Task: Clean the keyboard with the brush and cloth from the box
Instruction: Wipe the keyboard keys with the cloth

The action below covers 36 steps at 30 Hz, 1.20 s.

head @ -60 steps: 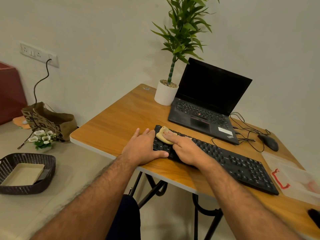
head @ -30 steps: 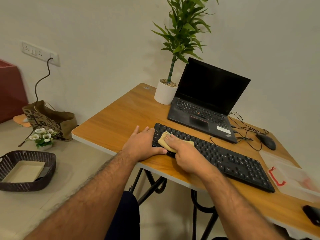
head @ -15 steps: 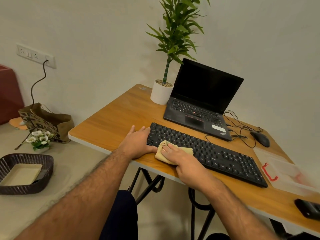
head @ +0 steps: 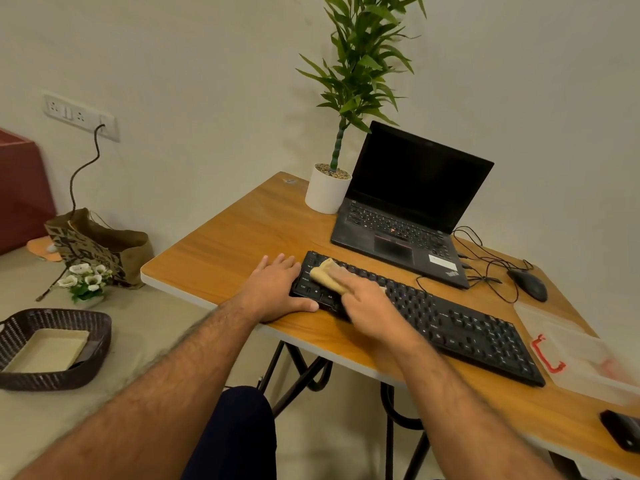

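Note:
A black keyboard [head: 450,323] lies slantwise on the wooden table [head: 225,251]. My left hand [head: 277,289] rests flat at its left end, fingers straight, thumb along the front edge. My right hand [head: 370,303], blurred by motion, presses a folded tan cloth [head: 325,273] onto the keys at the left end; the cloth sticks out beyond the fingertips. A clear plastic box [head: 581,355] with a red clasp sits at the keyboard's right end. No brush is visible.
Behind the keyboard stand an open laptop [head: 398,230], a white potted plant [head: 325,192] and a wired mouse [head: 528,284] with tangled cable. A black object [head: 621,433] lies at the table's near right edge. A dark basket [head: 52,348] sits on the floor at left.
My right hand slid the cloth from the keyboard's front edge back up over the far left keys. My left hand stayed at the keyboard's left end.

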Tool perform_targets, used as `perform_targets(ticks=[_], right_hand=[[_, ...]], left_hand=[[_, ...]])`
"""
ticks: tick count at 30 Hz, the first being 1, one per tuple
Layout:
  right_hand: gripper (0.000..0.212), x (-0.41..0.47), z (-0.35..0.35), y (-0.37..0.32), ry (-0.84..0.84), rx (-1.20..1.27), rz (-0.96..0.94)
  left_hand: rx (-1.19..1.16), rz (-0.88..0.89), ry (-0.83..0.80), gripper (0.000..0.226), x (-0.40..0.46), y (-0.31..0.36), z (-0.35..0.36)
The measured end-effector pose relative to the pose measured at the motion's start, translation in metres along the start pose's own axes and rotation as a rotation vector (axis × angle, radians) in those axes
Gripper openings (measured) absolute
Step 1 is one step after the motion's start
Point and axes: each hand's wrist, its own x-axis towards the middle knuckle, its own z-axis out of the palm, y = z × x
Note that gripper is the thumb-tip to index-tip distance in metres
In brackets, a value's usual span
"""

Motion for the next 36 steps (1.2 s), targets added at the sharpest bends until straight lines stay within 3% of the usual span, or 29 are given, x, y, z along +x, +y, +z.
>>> perform_targets(ticks=[15,22,36], right_hand=[[0.068,0.006,0.013,0.001,-0.133,-0.086,-0.164],[0.061,0.016,0.013,-0.012,-0.152,-0.155,-0.181],[0.065,0.016,0.004,-0.010,-0.243,-0.141,-0.146]], left_hand=[[-0.014,0.001,0.050,0.095,0.005,-0.004,0.006],[-0.079,0.025,0.064,0.081,0.004,-0.005,0.006],[-0.087,0.000,0.083,0.078,0.007,-0.006,0.007]])
